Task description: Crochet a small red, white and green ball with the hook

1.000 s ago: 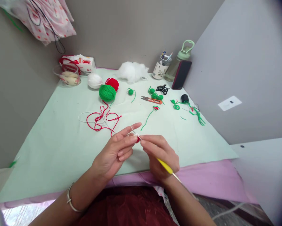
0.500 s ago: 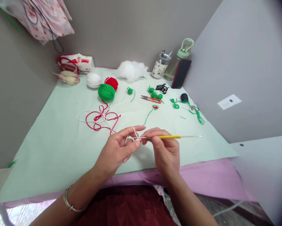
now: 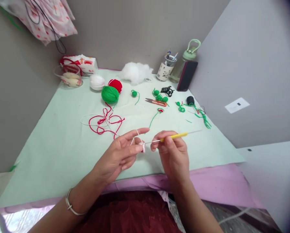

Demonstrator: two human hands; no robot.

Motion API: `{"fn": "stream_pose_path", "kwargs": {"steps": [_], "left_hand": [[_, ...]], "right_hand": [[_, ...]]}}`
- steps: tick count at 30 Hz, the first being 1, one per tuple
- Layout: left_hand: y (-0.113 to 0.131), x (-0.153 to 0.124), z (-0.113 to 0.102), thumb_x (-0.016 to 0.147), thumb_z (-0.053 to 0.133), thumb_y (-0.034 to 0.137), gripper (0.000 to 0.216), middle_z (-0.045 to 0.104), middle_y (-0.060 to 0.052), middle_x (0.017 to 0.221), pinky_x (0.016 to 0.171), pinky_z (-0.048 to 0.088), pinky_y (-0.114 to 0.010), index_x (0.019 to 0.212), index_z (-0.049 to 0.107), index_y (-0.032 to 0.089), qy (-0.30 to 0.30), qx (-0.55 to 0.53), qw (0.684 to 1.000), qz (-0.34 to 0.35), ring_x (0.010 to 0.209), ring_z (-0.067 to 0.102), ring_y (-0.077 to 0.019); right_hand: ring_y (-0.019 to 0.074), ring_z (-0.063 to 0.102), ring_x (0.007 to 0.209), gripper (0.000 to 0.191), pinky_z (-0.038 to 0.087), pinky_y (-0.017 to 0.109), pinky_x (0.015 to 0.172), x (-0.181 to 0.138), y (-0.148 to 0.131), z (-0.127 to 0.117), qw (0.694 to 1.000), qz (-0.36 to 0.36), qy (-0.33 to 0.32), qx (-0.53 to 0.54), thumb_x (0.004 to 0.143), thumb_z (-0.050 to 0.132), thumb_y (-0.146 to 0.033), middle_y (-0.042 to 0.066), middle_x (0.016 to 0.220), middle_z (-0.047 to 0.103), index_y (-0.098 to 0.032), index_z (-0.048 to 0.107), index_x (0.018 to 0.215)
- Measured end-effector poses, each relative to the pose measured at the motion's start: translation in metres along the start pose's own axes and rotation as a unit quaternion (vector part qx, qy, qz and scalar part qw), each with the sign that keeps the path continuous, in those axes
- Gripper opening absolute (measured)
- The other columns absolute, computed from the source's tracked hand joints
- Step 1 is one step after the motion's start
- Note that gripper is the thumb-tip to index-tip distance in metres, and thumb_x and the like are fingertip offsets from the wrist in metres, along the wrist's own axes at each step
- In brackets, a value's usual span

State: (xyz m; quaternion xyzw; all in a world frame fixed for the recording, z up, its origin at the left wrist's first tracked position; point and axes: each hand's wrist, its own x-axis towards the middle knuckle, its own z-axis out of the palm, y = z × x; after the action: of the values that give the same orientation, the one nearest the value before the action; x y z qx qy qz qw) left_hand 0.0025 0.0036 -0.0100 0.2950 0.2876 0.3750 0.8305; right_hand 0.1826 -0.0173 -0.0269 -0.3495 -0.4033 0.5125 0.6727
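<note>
Pinched between thumb and fingers of left grip [image 3: 118,153]: small white-and-red crocheted piece [image 3: 143,148], just left of right grip [image 3: 173,152]. White yarn [image 3: 137,132] looped over extended left index finger. Held firmly by yellow handle in right grip: crochet hook [image 3: 176,136], long axis nearly level, rising slightly rightward, working end pointing left to piece's edge. Insertion through loop: too small to tell. Nearer to piece: left grip, touching; right grip apart, bridged only by hook. Beyond left grip, on worktop [image 3: 59,152]: tangled red yarn [image 3: 101,122].
</note>
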Motion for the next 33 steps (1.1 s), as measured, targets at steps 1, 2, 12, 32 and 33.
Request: {"fn": "stream_pose_path", "kwargs": {"steps": [1,2,12,32,33], "left_hand": [[0.000,0.000,-0.001,0.085,0.086,0.020,0.036,0.062,0.004,0.085,0.038,0.022,-0.009,0.120,0.083,0.027,-0.013,-0.007,1.000,-0.002,0.043,0.024,0.0053],[0.000,0.000,-0.001,0.085,0.086,0.019,0.033,0.062,0.003,0.085,0.038,0.022,-0.009,0.117,0.085,0.026,-0.022,-0.013,1.000,0.000,0.044,0.023,0.0052],[-0.014,0.005,0.007,0.080,0.092,0.025,0.032,0.066,0.002,0.081,0.042,0.038,-0.011,0.111,0.086,0.029,0.078,0.054,0.989,0.111,0.051,0.041,-0.0015],[-0.008,0.000,0.006,0.076,0.094,0.020,0.042,0.056,0.005,0.073,0.043,0.031,-0.010,0.116,0.083,0.015,0.098,-0.065,0.993,0.028,0.048,0.027,0.0021],[-0.007,0.000,0.007,0.076,0.094,0.019,0.042,0.058,0.004,0.077,0.043,0.031,-0.010,0.117,0.083,0.017,0.103,-0.060,0.992,0.039,0.048,0.027,0.0024]], "right_hand": [[0.0104,0.067,0.064,0.016,0.057,0.022,0.062,0.001,-0.002,0.000,1.000,0.018,0.007,0.013,0.094,0.079,-0.037,0.000,0.076,0.073,-0.023,0.083,0.088],[0.0097,0.066,0.062,0.016,0.056,0.021,0.060,0.002,-0.003,0.001,0.999,0.036,0.012,0.025,0.093,0.081,-0.037,-0.001,0.074,0.072,-0.023,0.083,0.086],[0.0152,0.070,0.079,0.016,0.058,0.031,0.075,-0.011,0.010,0.009,0.986,-0.087,-0.015,-0.142,0.103,0.069,-0.028,0.003,0.097,0.082,-0.031,0.083,0.108],[0.0200,0.072,0.088,0.034,0.059,0.036,0.077,-0.019,0.010,0.005,0.910,-0.237,-0.031,-0.338,0.101,0.063,-0.011,0.005,0.098,0.078,-0.033,0.080,0.120],[0.0185,0.070,0.082,0.029,0.058,0.035,0.075,-0.017,0.007,0.005,0.936,-0.200,-0.016,-0.290,0.102,0.062,-0.013,0.003,0.090,0.076,-0.031,0.081,0.113]]}}
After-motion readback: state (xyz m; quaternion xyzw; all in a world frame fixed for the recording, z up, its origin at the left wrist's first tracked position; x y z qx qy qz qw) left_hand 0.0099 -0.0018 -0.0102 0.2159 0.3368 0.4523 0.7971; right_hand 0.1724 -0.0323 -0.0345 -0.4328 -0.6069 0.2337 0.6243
